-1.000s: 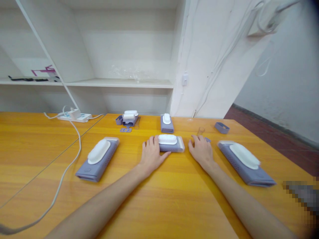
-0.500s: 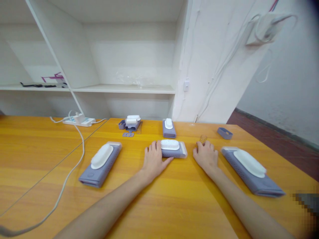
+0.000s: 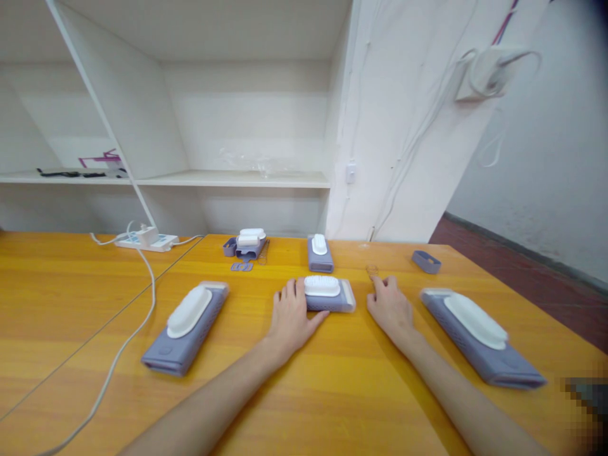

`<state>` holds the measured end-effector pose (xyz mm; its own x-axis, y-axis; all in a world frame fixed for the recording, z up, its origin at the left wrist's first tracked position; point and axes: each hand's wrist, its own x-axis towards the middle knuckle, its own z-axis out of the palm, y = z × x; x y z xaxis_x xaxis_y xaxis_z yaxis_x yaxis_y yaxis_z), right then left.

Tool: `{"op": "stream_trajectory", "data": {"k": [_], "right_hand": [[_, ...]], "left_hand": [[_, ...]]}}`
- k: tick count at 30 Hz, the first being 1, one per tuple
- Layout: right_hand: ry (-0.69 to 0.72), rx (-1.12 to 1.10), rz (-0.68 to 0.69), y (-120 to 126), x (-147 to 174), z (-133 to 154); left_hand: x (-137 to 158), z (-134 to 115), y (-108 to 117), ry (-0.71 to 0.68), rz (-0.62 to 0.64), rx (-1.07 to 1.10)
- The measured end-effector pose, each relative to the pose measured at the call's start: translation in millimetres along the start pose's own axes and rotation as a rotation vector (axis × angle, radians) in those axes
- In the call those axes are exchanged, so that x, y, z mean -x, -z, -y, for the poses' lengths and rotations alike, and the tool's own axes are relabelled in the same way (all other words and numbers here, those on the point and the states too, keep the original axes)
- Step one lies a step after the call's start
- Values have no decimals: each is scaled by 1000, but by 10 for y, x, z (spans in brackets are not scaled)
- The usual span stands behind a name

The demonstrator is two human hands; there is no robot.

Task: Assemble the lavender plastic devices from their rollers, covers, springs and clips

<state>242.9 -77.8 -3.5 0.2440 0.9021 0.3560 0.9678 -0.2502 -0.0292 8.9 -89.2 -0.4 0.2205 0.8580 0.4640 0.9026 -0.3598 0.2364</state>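
Observation:
My left hand [image 3: 291, 320] is closed over the left end of a purple-grey case [image 3: 330, 304] lying flat on the table. On that case sits a white oval brush [image 3: 322, 286] with its bristly side up, its left edge close to my fingers. To the right, my right hand [image 3: 392, 309] rests low over the tabletop, fingers apart. Its index fingertip reaches a thin wire coil [image 3: 372, 270], which looks like a spring; whether the finger presses on it is too small to tell.
Similar cases with white brushes lie at left [image 3: 187, 326], at right [image 3: 479, 335] and behind [image 3: 320, 254]. A purple-grey ring-shaped part [image 3: 426, 261] is at the back right. Back left are another case [image 3: 251, 247] and small flat parts [image 3: 242, 266]. A power strip [image 3: 147, 239] trails a white cable [image 3: 128, 345].
The wire coil has shifted left along the table, and my right index finger now stretches out toward it. My left hand keeps its hold on the case. The view has tilted slightly upward.

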Motion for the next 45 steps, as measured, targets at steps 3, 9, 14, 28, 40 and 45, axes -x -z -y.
{"op": "stream_trajectory", "data": {"k": [3,9,14,28,40,45], "right_hand": [[17,-38,-9,-16,-5,-5],[-20,-150,-59,-85,-35,-26],[-46,-130,-77,-89,-45,-33],[-2,68,-90,-80,-38,-27],[-46,22,-71,-35,-39,-11],[-74,-137,-15,-47,-72,-32]], "left_hand": [[-1,-3,1,4,4,11],[0,-12,9,11,7,20],[-7,2,-9,9,12,18],[-11,-17,-3,47,48,47],[-7,5,-54,13,-22,40],[-9,6,-53,-1,-55,29]]}}
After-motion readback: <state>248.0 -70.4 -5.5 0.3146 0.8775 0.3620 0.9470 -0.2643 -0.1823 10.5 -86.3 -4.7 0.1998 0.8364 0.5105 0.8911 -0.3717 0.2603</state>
